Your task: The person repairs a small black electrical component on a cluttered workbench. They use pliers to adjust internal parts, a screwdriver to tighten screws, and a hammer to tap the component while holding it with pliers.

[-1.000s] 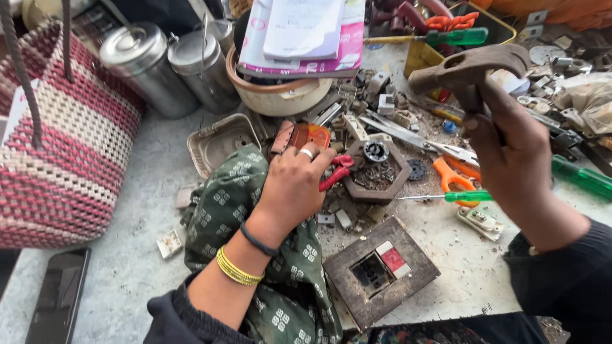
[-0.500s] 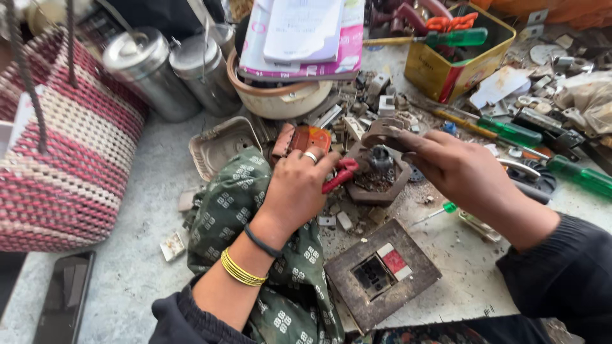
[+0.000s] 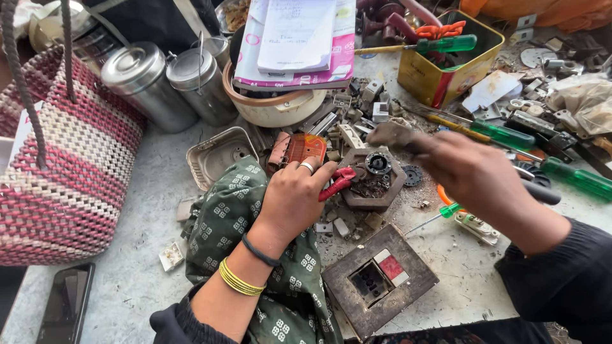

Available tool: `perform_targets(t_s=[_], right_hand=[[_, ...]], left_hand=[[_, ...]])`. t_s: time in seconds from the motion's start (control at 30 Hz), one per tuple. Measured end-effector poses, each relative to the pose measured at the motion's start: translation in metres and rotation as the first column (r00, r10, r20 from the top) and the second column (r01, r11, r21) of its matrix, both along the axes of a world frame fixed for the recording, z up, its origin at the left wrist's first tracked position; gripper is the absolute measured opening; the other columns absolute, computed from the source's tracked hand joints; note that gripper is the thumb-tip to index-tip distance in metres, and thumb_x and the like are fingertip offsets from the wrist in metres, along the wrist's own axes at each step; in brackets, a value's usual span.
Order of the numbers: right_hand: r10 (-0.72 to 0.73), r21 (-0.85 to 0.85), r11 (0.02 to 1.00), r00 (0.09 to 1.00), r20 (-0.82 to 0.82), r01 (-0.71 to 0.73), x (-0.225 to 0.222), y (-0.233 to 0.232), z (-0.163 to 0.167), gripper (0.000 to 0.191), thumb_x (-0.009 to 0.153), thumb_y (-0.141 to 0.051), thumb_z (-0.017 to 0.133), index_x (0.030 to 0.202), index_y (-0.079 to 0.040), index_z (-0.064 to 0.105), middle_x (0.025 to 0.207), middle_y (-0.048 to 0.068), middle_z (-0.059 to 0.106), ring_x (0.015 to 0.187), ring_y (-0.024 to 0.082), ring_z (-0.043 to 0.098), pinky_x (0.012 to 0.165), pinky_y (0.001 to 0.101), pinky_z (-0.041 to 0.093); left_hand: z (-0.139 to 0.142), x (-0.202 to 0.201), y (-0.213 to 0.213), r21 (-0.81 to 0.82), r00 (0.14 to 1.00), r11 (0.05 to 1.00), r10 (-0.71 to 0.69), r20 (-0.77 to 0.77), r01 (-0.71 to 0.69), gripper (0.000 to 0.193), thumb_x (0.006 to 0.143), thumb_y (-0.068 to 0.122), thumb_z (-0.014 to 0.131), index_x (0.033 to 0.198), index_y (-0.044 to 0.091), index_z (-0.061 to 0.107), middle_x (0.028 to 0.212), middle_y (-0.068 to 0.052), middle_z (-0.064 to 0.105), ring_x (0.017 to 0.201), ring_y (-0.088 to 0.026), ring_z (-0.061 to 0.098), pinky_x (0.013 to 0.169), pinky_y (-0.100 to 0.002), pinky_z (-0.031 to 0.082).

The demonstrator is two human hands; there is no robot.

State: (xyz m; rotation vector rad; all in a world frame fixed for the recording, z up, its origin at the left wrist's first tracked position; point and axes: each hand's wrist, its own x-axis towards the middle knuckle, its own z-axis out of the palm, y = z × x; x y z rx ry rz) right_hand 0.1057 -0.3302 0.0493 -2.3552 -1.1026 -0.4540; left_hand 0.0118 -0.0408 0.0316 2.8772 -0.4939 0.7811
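Observation:
My left hand (image 3: pixel 293 200), with a ring and yellow bangles, is closed around red-handled pliers (image 3: pixel 338 183) whose tip reaches a dusty hexagonal part (image 3: pixel 357 194) on the grey worktop. That part has a round metal centre (image 3: pixel 378 164). My right hand (image 3: pixel 475 175) comes in from the right and grips a brownish hammer-like tool (image 3: pixel 390 135). The tool's head is blurred and sits just above the part's far edge.
A green patterned cloth (image 3: pixel 226 223) lies under my left arm, and a dark square switch plate (image 3: pixel 379 280) sits near the front edge. A woven pink basket (image 3: pixel 57 165), steel canisters (image 3: pixel 143 83) and a phone (image 3: pixel 64 306) stand left. Green screwdrivers (image 3: pixel 503 134), a yellow tin (image 3: pixel 440 70) and scrap parts crowd the right.
My right hand, raised with the hammer-like tool a second ago, swung down onto the hexagonal part and now hovers blurred over it. My left hand kept its grip in place.

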Motion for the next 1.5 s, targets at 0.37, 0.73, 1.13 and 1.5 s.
perform_targets(t_s=[0.37,0.73,1.13,1.5], right_hand=[[-0.112,-0.066,0.992,0.985,-0.134,0.104,0.010,-0.026,-0.020,0.038,0.094,-0.011,0.075,0.132,-0.010,0.071,0.099,0.009,0.075,0.068,0.022,0.070,0.058,0.0320,0.055],[-0.067,0.047,0.997,0.996,-0.051,0.069,0.001,-0.011,-0.009,0.030,0.092,-0.008,0.073,0.122,-0.008,0.070,0.095,0.013,0.071,0.076,0.024,0.069,0.066,0.0363,0.055],[-0.092,0.191,0.977,0.995,-0.048,0.099,0.008,-0.023,-0.015,0.023,0.105,-0.010,0.066,0.127,-0.016,0.064,0.101,0.009,0.071,0.082,0.019,0.070,0.070,0.0326,0.056],[-0.194,-0.138,0.974,0.977,-0.093,0.180,0.007,-0.022,-0.006,0.031,0.104,-0.017,0.068,0.136,-0.019,0.067,0.092,0.008,0.071,0.069,0.017,0.068,0.059,0.0328,0.055]], left_hand=[[0.002,0.000,0.001,-0.039,1.000,0.999,-0.010,-0.013,0.009,0.050,0.075,0.006,0.072,0.124,0.015,0.071,0.099,-0.009,0.069,0.079,-0.028,0.066,0.073,-0.040,0.055],[0.001,0.000,0.001,-0.025,0.999,0.999,-0.030,0.037,0.030,0.055,0.072,0.001,0.067,0.126,0.014,0.071,0.104,-0.011,0.069,0.079,-0.029,0.065,0.072,-0.041,0.054],[0.000,0.000,0.001,0.009,1.000,1.000,-0.004,0.001,0.004,0.054,0.075,0.002,0.064,0.126,0.015,0.071,0.097,-0.009,0.067,0.078,-0.028,0.064,0.070,-0.040,0.054],[0.002,0.000,0.001,0.024,1.000,1.000,-0.005,0.011,0.005,0.050,0.077,0.001,0.065,0.125,0.014,0.071,0.097,-0.009,0.067,0.080,-0.028,0.064,0.071,-0.041,0.054]])
